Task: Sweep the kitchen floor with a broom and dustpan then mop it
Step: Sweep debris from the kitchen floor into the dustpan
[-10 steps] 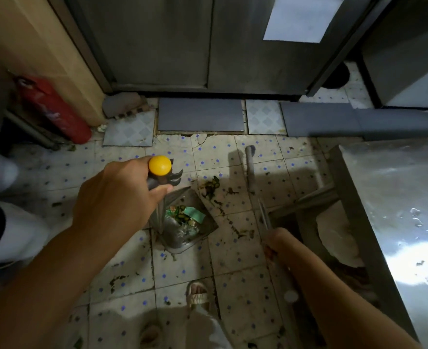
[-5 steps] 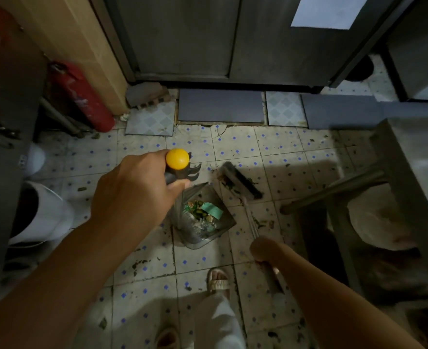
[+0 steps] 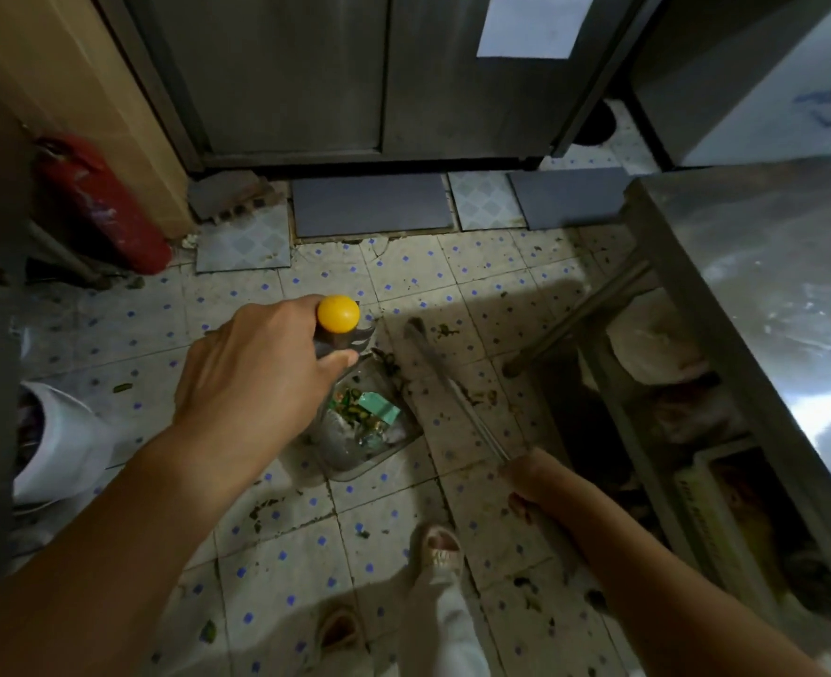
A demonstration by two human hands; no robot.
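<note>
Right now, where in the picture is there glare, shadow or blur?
Head view: glare on the steel table top at right; the space under it is in deep shadow; the broom is motion-blurred; wide-angle distortion bends the edges; the dustpan stays fairly sharp.

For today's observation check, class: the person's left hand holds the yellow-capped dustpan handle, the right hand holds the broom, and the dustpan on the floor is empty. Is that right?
Not quite. The head view shows the dustpan already holds green scraps and litter. The rest stands: the left hand holds the yellow-capped handle, and the right hand holds the broom.
</note>
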